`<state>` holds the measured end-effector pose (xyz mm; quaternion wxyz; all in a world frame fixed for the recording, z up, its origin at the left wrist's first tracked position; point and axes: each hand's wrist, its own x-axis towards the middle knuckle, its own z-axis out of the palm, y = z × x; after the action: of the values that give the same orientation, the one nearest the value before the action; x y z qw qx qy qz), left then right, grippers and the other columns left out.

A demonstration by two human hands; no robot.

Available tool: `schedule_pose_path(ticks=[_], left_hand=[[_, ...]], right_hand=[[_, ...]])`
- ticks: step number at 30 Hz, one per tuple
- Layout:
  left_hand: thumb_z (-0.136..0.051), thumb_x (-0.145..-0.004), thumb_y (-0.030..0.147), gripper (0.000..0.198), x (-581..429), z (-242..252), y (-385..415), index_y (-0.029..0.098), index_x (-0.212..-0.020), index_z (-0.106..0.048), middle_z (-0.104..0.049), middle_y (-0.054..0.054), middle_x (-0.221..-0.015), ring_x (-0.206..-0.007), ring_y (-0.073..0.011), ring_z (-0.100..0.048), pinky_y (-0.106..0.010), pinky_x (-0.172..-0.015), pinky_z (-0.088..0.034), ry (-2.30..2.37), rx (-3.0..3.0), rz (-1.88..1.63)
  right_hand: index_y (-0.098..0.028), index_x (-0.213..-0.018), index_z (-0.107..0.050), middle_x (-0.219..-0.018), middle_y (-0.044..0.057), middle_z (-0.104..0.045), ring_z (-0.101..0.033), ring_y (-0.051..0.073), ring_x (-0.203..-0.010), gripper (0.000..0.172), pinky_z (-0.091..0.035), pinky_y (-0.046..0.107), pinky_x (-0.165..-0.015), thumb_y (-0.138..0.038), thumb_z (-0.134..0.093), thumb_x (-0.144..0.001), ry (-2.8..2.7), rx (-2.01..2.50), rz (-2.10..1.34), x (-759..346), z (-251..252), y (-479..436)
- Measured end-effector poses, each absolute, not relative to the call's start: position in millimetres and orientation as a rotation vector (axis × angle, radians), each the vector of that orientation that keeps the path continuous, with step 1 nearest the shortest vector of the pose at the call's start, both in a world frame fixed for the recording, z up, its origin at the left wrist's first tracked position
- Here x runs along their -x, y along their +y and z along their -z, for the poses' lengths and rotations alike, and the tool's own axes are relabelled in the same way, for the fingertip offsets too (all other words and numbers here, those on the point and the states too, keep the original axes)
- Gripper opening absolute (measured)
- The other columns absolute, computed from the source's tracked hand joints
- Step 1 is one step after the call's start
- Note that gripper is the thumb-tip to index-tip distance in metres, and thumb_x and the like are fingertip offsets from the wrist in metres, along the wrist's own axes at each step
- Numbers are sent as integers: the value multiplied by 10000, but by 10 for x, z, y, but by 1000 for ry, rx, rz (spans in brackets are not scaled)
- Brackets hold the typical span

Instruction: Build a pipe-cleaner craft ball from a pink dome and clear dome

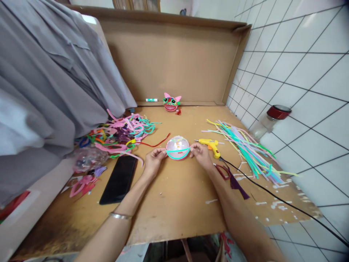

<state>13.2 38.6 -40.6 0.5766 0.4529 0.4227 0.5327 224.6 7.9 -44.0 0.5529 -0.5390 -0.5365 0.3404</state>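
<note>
A small clear plastic half-ball (177, 142) with a pink edge rests on the table in front of me. A teal pipe cleaner (178, 150) spans its front side, one strand across and another along the lower edge. At the left rim, my left hand (156, 157) is closed in a pinch on the pipe cleaner's end. My right hand (200, 153) pinches the other end at the right rim. Whether the fingertips also grip the half-ball itself, I cannot tell. Just beyond my right hand lies a yellow glue gun (211, 144).
A pile of coloured pipe cleaners (128, 129) and a black phone (118, 180) lie left. Loose pipe cleaners (245, 149), red-handled scissors (223, 171) and the glue gun's cord (275, 196) lie right. A decorated pink-eared animal head (171, 102) sits before the cardboard wall (174, 58).
</note>
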Motion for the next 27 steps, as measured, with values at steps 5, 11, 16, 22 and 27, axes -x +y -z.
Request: schedule_pose_path(ticks=[5, 11, 16, 22, 27], left_hand=[[-843, -507, 420, 386, -144, 443, 389, 134, -695, -665, -666, -8, -667, -630, -110, -576, -263, -715, -484, 982, -1059, -1223], [-827, -540, 400, 343, -161, 421, 359, 141, -713, -683, -699, -24, -714, -661, -130, -592, -274, -728, -483, 1012, -1116, -1224], [-807, -573, 363, 281, -175, 381, 329, 144, -703, -691, -706, -23, -724, -670, -128, -599, -271, -748, -485, 998, -1125, -1237], [-788, -609, 385, 287, -204, 425, 339, 143, -722, -681, -691, -20, -701, -655, -125, -594, -259, -716, -480, 956, -1123, -1246], [-793, -602, 392, 306, -218, 456, 354, 138, -730, -680, -688, -25, -703, -658, -128, -594, -257, -704, -475, 948, -1104, -1258]], right_hand=[[-217, -746, -563, -486, -41, -581, -566, 137, -474, 196, -440, 260, -534, -412, -576, -744, -1270, 1303, -806, -2278, 441, 80], [-218, -729, -555, -504, -21, -620, -602, 155, -499, 222, -491, 293, -574, -433, -607, -743, -1278, 1327, -813, -2338, 440, 82], [-218, -737, -560, -520, -14, -633, -618, 162, -527, 214, -501, 304, -601, -424, -618, -746, -1286, 1328, -800, -2360, 454, 85], [-222, -745, -546, -515, -14, -635, -611, 165, -528, 237, -497, 311, -621, -448, -618, -756, -1295, 1310, -800, -2362, 466, 88], [-228, -743, -527, -520, -14, -637, -616, 173, -528, 259, -500, 322, -627, -470, -617, -762, -1284, 1321, -807, -2368, 485, 98]])
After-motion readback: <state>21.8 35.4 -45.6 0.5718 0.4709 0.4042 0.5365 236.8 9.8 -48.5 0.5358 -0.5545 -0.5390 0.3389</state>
